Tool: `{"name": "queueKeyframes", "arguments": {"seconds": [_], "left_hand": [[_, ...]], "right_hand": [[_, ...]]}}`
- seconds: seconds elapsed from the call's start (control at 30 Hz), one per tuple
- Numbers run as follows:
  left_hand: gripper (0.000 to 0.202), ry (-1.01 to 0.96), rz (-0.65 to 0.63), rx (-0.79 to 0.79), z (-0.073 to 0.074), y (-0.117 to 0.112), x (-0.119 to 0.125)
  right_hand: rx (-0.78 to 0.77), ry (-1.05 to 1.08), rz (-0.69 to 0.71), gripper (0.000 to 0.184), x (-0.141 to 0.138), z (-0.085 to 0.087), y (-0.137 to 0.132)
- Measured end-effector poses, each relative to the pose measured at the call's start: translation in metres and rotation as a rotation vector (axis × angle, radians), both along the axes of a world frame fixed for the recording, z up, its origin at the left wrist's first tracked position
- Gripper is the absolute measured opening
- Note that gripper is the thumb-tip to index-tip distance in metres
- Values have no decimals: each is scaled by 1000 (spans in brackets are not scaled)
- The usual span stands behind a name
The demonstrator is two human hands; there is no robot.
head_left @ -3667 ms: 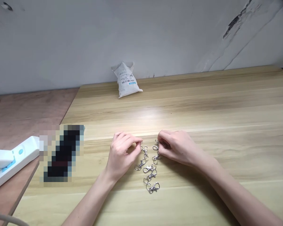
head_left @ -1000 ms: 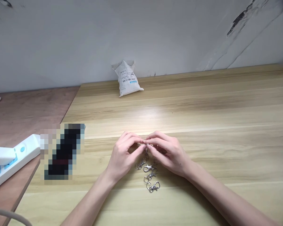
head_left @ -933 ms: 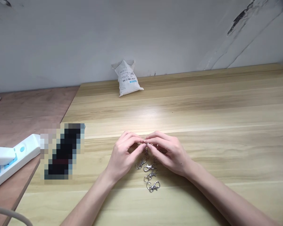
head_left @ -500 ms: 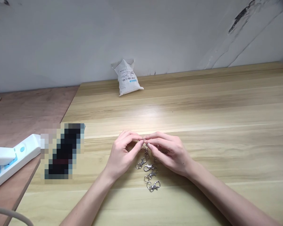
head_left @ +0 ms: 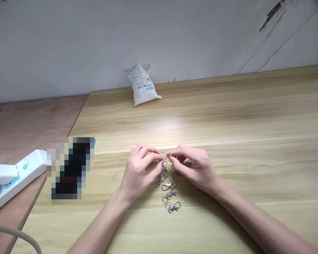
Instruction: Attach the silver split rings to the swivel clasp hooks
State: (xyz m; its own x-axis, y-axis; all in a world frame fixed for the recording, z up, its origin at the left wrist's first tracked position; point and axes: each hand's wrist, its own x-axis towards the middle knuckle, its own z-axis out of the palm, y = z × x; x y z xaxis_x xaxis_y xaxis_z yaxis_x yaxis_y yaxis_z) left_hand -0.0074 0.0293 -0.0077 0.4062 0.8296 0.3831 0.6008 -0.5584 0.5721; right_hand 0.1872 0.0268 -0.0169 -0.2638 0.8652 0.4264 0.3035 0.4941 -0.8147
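Observation:
Several small silver lobster clasps with rings (head_left: 169, 186) lie in a loose pile on the light wooden table (head_left: 228, 116). My left hand (head_left: 140, 171) rests just left of the pile, fingers curled, pinching a clasp at the pile's top. My right hand (head_left: 193, 167) sits just right of it, fingertips pinched on a small silver ring. The two hands' fingertips are a little apart above the pile. A single loose ring (head_left: 190, 162) shows by my right hand's knuckles.
A small white bag with a label (head_left: 142, 85) leans near the wall at the back. A blurred dark object (head_left: 70, 169) lies at the table's left edge. A white and blue device (head_left: 10, 176) and a grey cable (head_left: 16, 236) sit on the lower reddish surface to the left.
My hands came together over the pile with fingertips touching, and have now parted slightly. The right hand's pinch has shifted a little right. The view has tilted slightly.

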Motion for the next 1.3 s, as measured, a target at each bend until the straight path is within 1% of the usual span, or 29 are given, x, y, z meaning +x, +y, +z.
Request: {"name": "queueKeyframes", "arguments": {"seconds": [0.1,0.17,0.33,0.53,0.73,0.9,1.1,1.3], "left_hand": [[7,26,-6,26,-1,1,0],[7,30,3,36,0,1,0],[7,42,13,38,1,1,-1],[7,45,-1,23,-2,0,-1],[5,27,-71,8,-4,0,1],[5,68,-113,-36,-6,0,1],[4,64,-110,-23,-5,-2,1],[4,27,-76,36,-4,-1,2]], "right_hand": [[-99,46,4,12,0,-1,-1],[-117,56,-4,11,0,-1,-2],[-101,50,-11,11,0,0,-4],[-117,25,25,10,1,-1,-3],[-118,9,66,10,1,-3,-3],[-111,-6,73,9,1,-3,-4],[-114,-22,64,8,1,-3,-3],[-135,-25,10,10,1,-1,-3]]}}
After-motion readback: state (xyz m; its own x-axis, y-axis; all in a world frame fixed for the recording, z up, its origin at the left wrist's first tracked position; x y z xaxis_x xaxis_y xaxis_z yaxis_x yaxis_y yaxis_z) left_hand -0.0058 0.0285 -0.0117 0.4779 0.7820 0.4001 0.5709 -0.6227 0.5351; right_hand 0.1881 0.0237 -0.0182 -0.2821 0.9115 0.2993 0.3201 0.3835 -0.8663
